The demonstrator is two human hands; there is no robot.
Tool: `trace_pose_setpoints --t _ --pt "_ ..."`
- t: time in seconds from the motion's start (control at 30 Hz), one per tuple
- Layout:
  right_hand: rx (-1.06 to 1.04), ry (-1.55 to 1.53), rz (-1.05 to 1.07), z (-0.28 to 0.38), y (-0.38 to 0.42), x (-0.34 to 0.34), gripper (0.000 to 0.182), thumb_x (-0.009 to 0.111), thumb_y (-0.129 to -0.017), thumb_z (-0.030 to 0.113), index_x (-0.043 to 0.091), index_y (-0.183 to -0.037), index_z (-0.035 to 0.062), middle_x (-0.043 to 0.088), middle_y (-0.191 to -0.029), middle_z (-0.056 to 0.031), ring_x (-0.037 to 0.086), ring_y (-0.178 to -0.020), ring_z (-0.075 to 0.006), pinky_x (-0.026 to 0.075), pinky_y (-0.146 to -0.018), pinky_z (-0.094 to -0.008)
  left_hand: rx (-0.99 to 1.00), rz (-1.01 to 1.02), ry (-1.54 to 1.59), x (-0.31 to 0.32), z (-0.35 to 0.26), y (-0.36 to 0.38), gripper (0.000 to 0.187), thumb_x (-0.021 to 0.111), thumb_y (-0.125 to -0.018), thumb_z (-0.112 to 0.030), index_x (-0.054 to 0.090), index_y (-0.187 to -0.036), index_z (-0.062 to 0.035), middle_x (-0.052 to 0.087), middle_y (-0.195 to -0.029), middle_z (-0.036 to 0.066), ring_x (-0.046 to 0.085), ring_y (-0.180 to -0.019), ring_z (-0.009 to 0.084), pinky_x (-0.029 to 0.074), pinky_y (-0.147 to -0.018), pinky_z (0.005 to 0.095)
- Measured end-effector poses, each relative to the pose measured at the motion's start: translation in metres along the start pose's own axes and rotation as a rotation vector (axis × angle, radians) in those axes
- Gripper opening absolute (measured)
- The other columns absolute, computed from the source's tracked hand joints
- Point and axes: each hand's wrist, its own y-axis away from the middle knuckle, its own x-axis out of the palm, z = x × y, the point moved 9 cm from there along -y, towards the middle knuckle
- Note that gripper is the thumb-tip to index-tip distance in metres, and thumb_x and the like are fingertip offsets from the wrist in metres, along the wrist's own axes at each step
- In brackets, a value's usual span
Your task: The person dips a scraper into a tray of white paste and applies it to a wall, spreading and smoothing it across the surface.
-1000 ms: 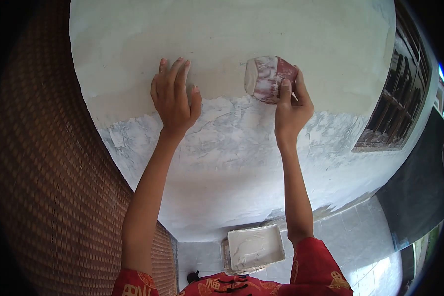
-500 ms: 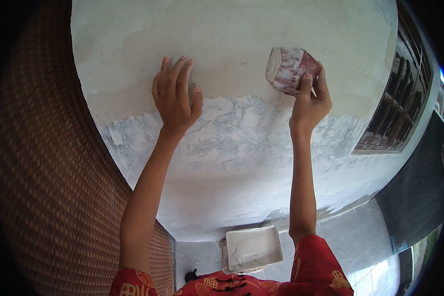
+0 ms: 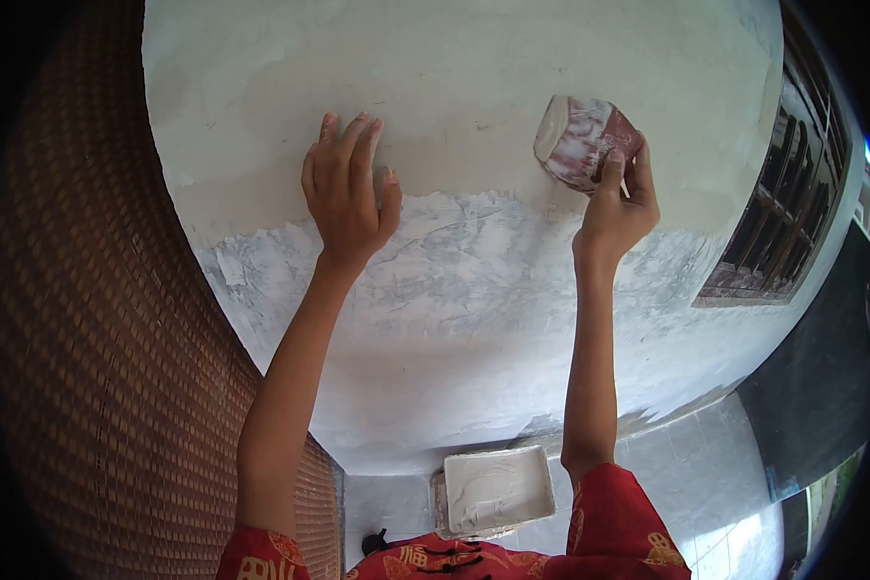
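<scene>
My right hand [image 3: 619,208] pinches a reddish-brown putty spreader [image 3: 590,140] between thumb and fingers, up against the wall. White putty smears its face, with a thick pale band along the left edge. My left hand [image 3: 350,198] rests on the wall [image 3: 454,106] with its fingers stretched upward and apart, holding nothing. Around both hands the wall is pale cream above, and a rough-edged band of whiter, streaky putty [image 3: 474,256] runs across just below them.
A rectangular tray [image 3: 553,493] of pale putty [image 3: 488,488] stands on the grey tiled floor [image 3: 667,464] below. Woven brown matting [image 3: 116,319] borders the wall on the left. A dark-framed window [image 3: 778,203] is at the right.
My right hand and the spreader have shifted slightly to the right in the view. My left hand has stayed nearly in place, fingers still spread.
</scene>
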Motion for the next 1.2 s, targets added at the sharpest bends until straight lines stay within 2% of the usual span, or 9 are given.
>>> trace_pose_setpoints --t 0.27,0.33,0.53,0.73,0.8,0.93,1.0,1.1,1.2 --pt "-0.098 0.106 0.383 0.015 0.055 0.084 0.036 0.063 -0.094 0.005 0.061 -0.129 -0.0022 0.073 -0.096 -0.0131 0.068 -0.083 -0.0129 0.053 -0.07 -0.0257 -0.002 -0.023 -0.009 -0.001 0.0 -0.001 0.045 0.044 -0.096 -0.023 0.05 -0.136 -0.0048 0.052 -0.139 0.011 0.038 -0.139 0.0364 0.026 -0.11 0.0476" --pt "-0.121 0.149 0.373 0.017 0.053 0.081 0.035 0.063 -0.094 0.005 0.062 -0.129 0.0009 0.073 -0.097 -0.0129 0.068 -0.082 -0.0123 0.053 -0.069 -0.027 -0.007 -0.021 -0.012 -0.002 0.003 -0.001 0.044 0.044 -0.096 -0.024 0.05 -0.136 -0.0051 0.052 -0.138 0.011 0.039 -0.138 0.0365 0.027 -0.11 0.0475" --pt "0.008 -0.05 -0.07 0.003 -0.009 -0.016 0.043 0.054 -0.097 0.003 0.046 -0.137 -0.0118 0.064 -0.117 -0.0238 0.069 -0.095 -0.0211 0.059 -0.083 -0.0304 -0.018 -0.022 0.002 -0.001 0.003 0.0 0.044 0.044 -0.097 -0.024 0.05 -0.136 -0.0053 0.052 -0.139 0.01 0.039 -0.138 0.0367 0.027 -0.109 0.0478" --pt "-0.099 0.107 0.405 0.011 0.056 0.067 0.037 0.064 -0.094 0.006 0.061 -0.13 -0.0015 0.073 -0.092 -0.0142 0.066 -0.082 -0.0108 0.054 -0.073 -0.0253 -0.016 -0.02 -0.02 -0.002 0.004 0.0 0.045 0.044 -0.097 -0.024 0.05 -0.137 -0.0054 0.052 -0.139 0.01 0.038 -0.139 0.0364 0.026 -0.11 0.0479" --pt "-0.132 0.168 0.417 0.005 0.058 0.067 0.037 0.065 -0.093 0.007 0.062 -0.129 0.0019 0.073 -0.085 -0.0141 0.067 -0.079 -0.0105 0.054 -0.072 -0.0264 -0.017 -0.035 -0.005 -0.001 0.005 0.0 0.046 0.046 -0.094 -0.024 0.052 -0.136 -0.0064 0.052 -0.14 0.009 0.038 -0.139 0.0356 0.026 -0.11 0.0487" --pt "0.01 0.107 0.103 -0.008 0.015 0.004 0.04 0.058 -0.097 0.006 0.052 -0.133 -0.0098 0.067 -0.116 -0.0222 0.068 -0.096 -0.0194 0.057 -0.08 -0.0282 -0.031 -0.031 -0.011 -0.001 0.007 0.002 0.047 0.048 -0.092 -0.024 0.054 -0.135 -0.0071 0.052 -0.14 0.008 0.039 -0.139 0.035 0.026 -0.11 0.0493" --pt "0.035 -0.012 -0.01 -0.004 0.003 -0.02 0.043 0.057 -0.098 0.006 0.048 -0.136 -0.01 0.066 -0.117 -0.0223 0.067 -0.098 -0.0193 0.057 -0.082 -0.0289 -0.028 -0.04 -0.001 0.0 0.007 0.002 0.047 0.047 -0.092 -0.024 0.054 -0.135 -0.007 0.052 -0.14 0.008 0.039 -0.139 0.0349 0.027 -0.11 0.0493" --pt "0.056 -0.066 0.116 0.005 0.016 0.007 0.043 0.056 -0.098 0.005 0.047 -0.137 -0.0099 0.065 -0.117 -0.0228 0.067 -0.099 -0.0183 0.057 -0.084 -0.0297 -0.016 -0.04 0.015 -0.001 0.006 0.002 0.047 0.047 -0.092 -0.025 0.054 -0.135 -0.0071 0.052 -0.14 0.008 0.039 -0.139 0.0349 0.027 -0.11 0.0492" --pt "-0.058 -0.005 0.3 0.011 0.045 0.064 0.036 0.063 -0.094 0.006 0.061 -0.129 -0.001 0.073 -0.095 -0.0151 0.068 -0.082 -0.0137 0.054 -0.073 -0.0262 -0.013 -0.032 0.003 -0.002 0.005 0.0 0.046 0.046 -0.094 -0.024 0.051 -0.136 -0.0061 0.052 -0.14 0.009 0.038 -0.139 0.0365 0.027 -0.11 0.0485"
